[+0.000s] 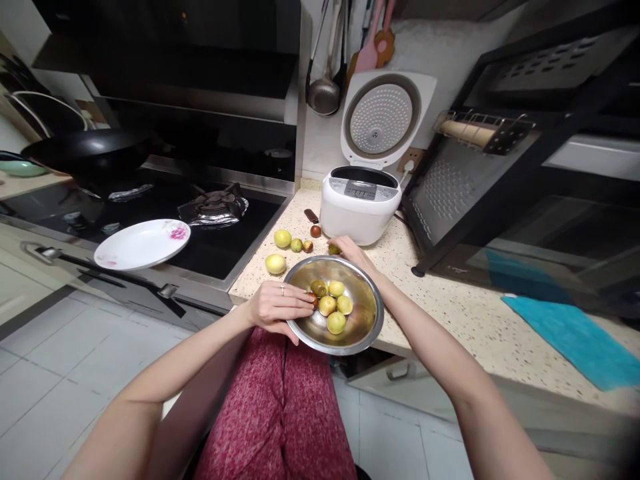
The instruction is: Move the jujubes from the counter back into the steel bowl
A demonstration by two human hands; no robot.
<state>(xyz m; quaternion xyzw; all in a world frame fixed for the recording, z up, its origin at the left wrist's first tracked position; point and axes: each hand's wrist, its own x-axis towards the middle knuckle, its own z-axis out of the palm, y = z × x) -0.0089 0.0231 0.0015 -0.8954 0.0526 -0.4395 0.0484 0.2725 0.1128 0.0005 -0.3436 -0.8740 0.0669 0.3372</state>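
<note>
A shiny metal bowl sits at the counter's front edge above my lap, holding several yellow-green jujubes and a reddish-brown one. My left hand grips the bowl's left rim, thumb outside and fingers reaching over the inside, their tips by the reddish-brown jujube. Past the far rim, my right hand is closed with its fingertips on a greenish-brown jujube at the counter. More jujubes lie loose left of and behind the bowl, including a dark red one.
An open white rice cooker stands behind the bowl, a dark brown handle beside it. A floral plate rests on the stove's front edge; a black wok is farther left. A blue cloth lies right, below a black rack.
</note>
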